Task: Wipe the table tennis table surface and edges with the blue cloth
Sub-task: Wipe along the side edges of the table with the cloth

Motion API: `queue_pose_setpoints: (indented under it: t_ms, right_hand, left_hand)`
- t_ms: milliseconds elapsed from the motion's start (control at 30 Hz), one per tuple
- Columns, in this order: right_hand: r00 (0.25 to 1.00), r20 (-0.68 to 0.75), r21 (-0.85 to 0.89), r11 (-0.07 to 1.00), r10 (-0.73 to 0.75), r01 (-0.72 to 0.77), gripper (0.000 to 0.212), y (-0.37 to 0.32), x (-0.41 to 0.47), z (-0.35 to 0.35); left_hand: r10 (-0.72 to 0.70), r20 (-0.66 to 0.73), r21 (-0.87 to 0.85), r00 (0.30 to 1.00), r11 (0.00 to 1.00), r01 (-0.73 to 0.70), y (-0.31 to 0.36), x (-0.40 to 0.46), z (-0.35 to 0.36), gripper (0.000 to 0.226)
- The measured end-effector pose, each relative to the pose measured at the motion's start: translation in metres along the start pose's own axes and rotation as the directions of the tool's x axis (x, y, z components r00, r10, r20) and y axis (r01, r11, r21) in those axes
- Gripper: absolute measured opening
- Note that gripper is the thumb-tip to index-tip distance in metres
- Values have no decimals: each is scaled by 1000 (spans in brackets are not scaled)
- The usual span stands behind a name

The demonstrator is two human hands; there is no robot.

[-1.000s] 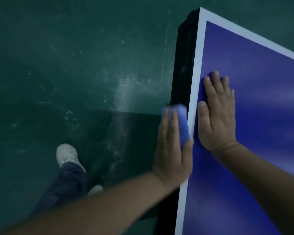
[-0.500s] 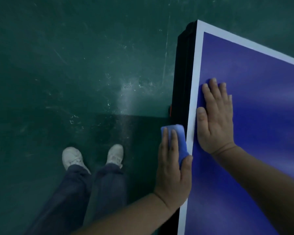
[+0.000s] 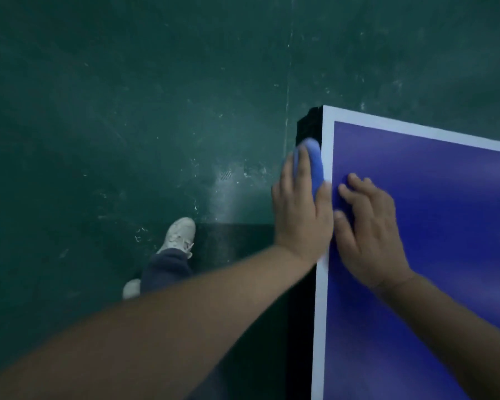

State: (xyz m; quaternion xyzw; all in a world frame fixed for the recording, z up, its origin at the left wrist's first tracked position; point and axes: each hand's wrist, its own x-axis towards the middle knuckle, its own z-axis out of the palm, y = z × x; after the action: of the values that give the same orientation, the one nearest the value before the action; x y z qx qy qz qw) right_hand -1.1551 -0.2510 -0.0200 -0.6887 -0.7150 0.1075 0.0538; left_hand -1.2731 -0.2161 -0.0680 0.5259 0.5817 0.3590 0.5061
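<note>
The table tennis table (image 3: 445, 255) fills the right side, blue with a white border line and a black side edge (image 3: 306, 131). My left hand (image 3: 300, 215) presses the blue cloth (image 3: 313, 160) flat against that side edge, close to the table's far corner. The fingers lie straight over the cloth, and the thumb touches the white line. My right hand (image 3: 370, 229) rests on the blue top just inside the border, fingers spread and slightly bent, holding nothing.
A dark green scuffed floor (image 3: 127, 125) spreads to the left of the table. My white shoe (image 3: 178, 235) and dark trouser leg (image 3: 165, 269) stand on it near a dark mat (image 3: 237, 243) beside the table.
My left hand has slid the cloth along the side edge toward the far corner. My right hand shifted and its fingers bent a little. My feet moved, one stepping forward.
</note>
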Motion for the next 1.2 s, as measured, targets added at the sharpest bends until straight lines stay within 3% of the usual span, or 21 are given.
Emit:
queue_pose_setpoints:
  t_ms: [167, 300, 333, 433, 467, 533, 600, 633, 667, 700, 733, 767, 833, 900, 967, 1067, 1100, 1200]
  right_hand:
    - [993, -8, 49, 992, 114, -113, 53, -2, 91, 4]
    - [990, -55, -10, 992, 127, -128, 54, 1, 94, 17]
    - [991, -69, -12, 993, 113, -114, 54, 2, 93, 16]
    - [991, -96, -3, 995, 97, -98, 54, 1, 96, 14]
    - [991, -92, -3, 995, 97, -98, 54, 0, 96, 15]
    - [991, -94, -11, 996, 91, -92, 55, -1, 94, 16]
    - [992, -97, -19, 996, 81, -83, 55, 0, 95, 16]
    - [992, -95, -24, 996, 83, -85, 55, 0, 96, 15]
    - [992, -92, -24, 996, 85, -87, 55, 0, 96, 16]
    - [992, -94, -21, 996, 87, -89, 55, 1, 96, 16]
    - [991, -97, -18, 996, 88, -90, 55, 1, 96, 16]
    - [991, -102, -16, 996, 84, -86, 55, 1, 96, 17]
    - [991, -110, -22, 997, 71, -74, 55, 1, 95, 18]
    - [992, -106, -27, 997, 71, -74, 55, 2, 96, 17]
    - [992, -95, -28, 996, 86, -89, 56, 1, 95, 16]
    - [991, -85, -18, 994, 108, -110, 56, -1, 95, 15]
    - [990, -76, -11, 993, 116, -117, 56, -2, 95, 14]
    - [987, -74, 8, 990, 142, -142, 56, -4, 96, 13]
  left_hand:
    - [-88, 92, -123, 992, 987, 100, -2, -35, -6, 61]
    - [67, 0, -148, 998, 987, -66, -6, 26, -1, 53]
    - [35, -33, -122, 999, 992, -39, -17, 46, -2, 51]
    - [-273, -105, -225, 956, 943, 244, -46, 99, -14, 44]
    - [-287, -149, -258, 946, 935, 243, -45, 104, -19, 45]
    - [-91, -195, -220, 977, 974, 46, -32, 95, -25, 46]
    - [152, -60, -110, 987, 981, -158, -27, 72, -17, 48]
    - [127, -4, -74, 992, 989, -127, -37, 71, -13, 49]
    - [-60, 11, -101, 998, 993, 61, -48, 79, -10, 47]
    - [-276, 8, -171, 961, 947, 273, -54, 90, -13, 45]
    - [-380, -15, -214, 925, 905, 368, -58, 97, -16, 43]
    - [-353, -83, -231, 932, 916, 327, -55, 98, -21, 44]
    - [-118, -160, -226, 980, 971, 80, -37, 85, -23, 47]
    - [76, -78, -178, 994, 980, -89, -13, 65, -14, 49]
    - [34, -4, -118, 999, 992, -34, -11, 69, -3, 51]
    - [-291, 28, -93, 956, 952, 293, -32, 127, -5, 51]
    - [-339, 13, -94, 941, 936, 339, -35, 143, -9, 48]
    - [-217, -103, -203, 971, 960, 193, -17, 151, -12, 48]
